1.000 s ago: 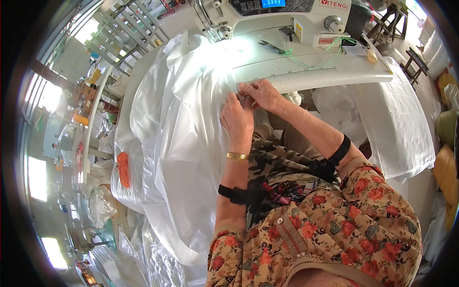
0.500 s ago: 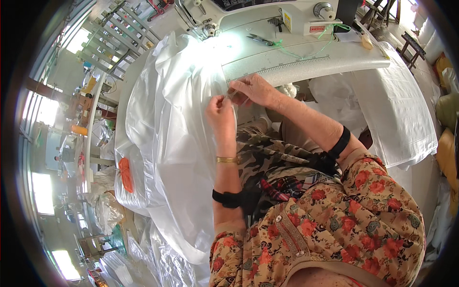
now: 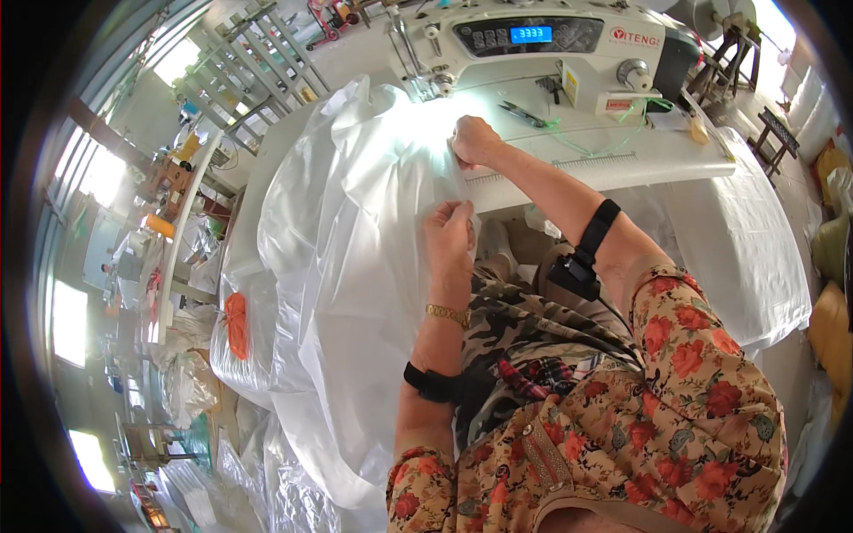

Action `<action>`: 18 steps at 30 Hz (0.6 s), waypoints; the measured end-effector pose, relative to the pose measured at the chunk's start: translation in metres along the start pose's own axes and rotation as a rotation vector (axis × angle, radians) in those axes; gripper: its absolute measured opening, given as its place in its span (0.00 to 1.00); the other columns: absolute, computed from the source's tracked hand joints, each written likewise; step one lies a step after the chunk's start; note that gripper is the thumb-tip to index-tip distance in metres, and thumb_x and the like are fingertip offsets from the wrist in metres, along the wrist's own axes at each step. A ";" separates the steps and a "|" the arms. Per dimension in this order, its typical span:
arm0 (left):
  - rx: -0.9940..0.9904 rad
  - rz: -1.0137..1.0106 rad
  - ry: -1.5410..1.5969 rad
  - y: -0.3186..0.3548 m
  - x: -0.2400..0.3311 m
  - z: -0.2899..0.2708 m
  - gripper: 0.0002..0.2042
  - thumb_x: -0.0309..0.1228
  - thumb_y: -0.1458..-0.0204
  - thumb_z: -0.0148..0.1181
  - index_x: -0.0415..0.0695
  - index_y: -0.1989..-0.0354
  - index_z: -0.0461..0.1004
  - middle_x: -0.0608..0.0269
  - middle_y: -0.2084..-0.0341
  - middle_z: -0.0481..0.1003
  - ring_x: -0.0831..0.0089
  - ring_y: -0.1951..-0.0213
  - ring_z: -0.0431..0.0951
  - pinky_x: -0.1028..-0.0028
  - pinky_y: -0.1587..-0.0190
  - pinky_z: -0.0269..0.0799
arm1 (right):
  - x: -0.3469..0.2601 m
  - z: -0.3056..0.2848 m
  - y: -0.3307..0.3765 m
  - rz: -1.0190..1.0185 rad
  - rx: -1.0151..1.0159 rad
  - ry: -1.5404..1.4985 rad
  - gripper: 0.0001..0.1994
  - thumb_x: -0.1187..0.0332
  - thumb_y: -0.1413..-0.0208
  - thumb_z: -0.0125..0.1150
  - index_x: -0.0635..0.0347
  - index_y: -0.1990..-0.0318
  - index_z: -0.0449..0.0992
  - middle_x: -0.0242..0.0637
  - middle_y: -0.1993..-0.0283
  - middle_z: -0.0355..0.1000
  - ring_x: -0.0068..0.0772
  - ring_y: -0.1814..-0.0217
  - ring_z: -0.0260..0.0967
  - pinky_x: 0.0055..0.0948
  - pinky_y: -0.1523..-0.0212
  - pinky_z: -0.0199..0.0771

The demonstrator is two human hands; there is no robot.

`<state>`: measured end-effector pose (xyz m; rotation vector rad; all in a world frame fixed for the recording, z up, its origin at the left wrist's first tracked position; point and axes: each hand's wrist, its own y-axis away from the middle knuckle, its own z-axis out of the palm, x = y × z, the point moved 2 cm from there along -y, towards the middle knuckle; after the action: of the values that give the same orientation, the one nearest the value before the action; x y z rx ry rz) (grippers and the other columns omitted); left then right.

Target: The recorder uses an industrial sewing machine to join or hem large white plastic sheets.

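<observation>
While left hand (image 3: 450,238) pinches the edge of white sheet (image 3: 355,275), mid-frame, right hand (image 3: 476,142) curls by it higher up, grip unclear. Looks like edge-lining at machine (image 3: 542,60), upper centre; next calls for even tension.

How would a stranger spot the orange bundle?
Find the sewing machine at the top, then the big white sheet spread below and left of it. Follow the sheet's left side down to shiny pale plastic. The orange bundle lies there, its bright reddish orange unlike the whitish things around it.
</observation>
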<state>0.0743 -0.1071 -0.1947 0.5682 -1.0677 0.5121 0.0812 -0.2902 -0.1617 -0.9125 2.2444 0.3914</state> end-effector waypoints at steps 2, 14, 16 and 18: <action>-0.025 -0.005 0.030 -0.003 0.000 -0.001 0.05 0.25 0.48 0.59 0.44 0.72 0.68 0.75 0.86 0.62 0.86 0.87 0.54 0.82 0.84 0.48 | -0.003 -0.003 -0.008 0.013 0.002 0.067 0.14 0.66 0.44 0.55 0.65 0.77 0.77 0.38 0.81 0.75 0.33 0.82 0.74 0.32 0.77 0.75; -0.083 0.034 0.064 -0.001 0.007 0.021 0.06 0.25 0.49 0.59 0.45 0.75 0.68 0.77 0.86 0.62 0.89 0.87 0.55 0.82 0.86 0.46 | -0.016 -0.008 -0.027 0.099 -0.020 0.227 0.10 0.70 0.46 0.54 0.62 0.74 0.79 0.38 0.79 0.76 0.32 0.80 0.74 0.30 0.75 0.76; -0.081 0.113 -0.010 -0.006 -0.001 0.020 0.05 0.25 0.49 0.58 0.45 0.75 0.69 0.77 0.86 0.63 0.88 0.87 0.56 0.83 0.86 0.47 | -0.016 -0.007 -0.027 0.056 -0.007 0.275 0.12 0.68 0.45 0.53 0.64 0.76 0.77 0.40 0.81 0.75 0.34 0.82 0.73 0.32 0.75 0.76; -0.050 0.138 -0.052 -0.008 -0.011 0.015 0.05 0.25 0.49 0.58 0.44 0.75 0.69 0.76 0.85 0.64 0.88 0.86 0.58 0.82 0.85 0.48 | -0.019 -0.006 -0.024 0.011 0.003 0.322 0.15 0.66 0.44 0.52 0.66 0.78 0.75 0.42 0.83 0.73 0.36 0.83 0.73 0.34 0.75 0.76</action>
<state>0.0652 -0.1237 -0.2003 0.4684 -1.1713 0.5925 0.1050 -0.3005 -0.1453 -1.0213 2.5409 0.2592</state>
